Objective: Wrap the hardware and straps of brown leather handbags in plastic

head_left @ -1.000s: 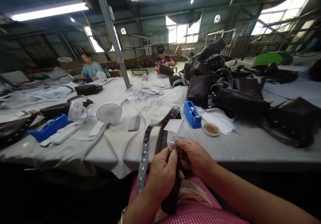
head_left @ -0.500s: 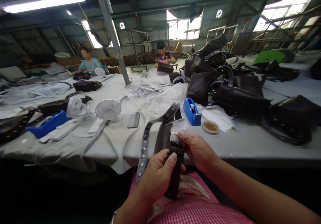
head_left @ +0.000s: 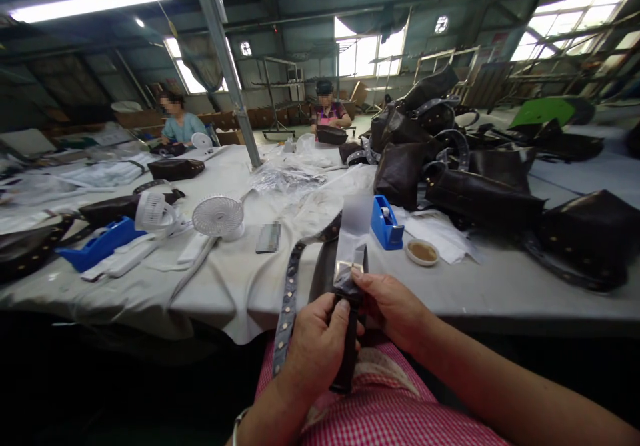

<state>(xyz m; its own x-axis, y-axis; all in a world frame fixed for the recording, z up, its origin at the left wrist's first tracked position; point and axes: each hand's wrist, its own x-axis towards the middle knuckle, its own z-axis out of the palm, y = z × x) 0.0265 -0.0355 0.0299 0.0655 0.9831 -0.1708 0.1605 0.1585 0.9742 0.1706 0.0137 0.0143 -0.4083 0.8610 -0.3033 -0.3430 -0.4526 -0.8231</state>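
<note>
We face a pale covered table (head_left: 475, 296), with a pile of dark bags (head_left: 400, 173) well beyond our grip to the right and a studded strap (head_left: 287, 299) hanging over the near edge, just left of our hands. Our left hand (head_left: 320, 343) is closed around a dark strap (head_left: 345, 363), which runs down below the fist and shows its far end just past the thumb. There our right hand (head_left: 393, 303) pinches clear film (head_left: 356, 216) lying over a metal buckle (head_left: 343, 269) at its thumb tip.
</note>
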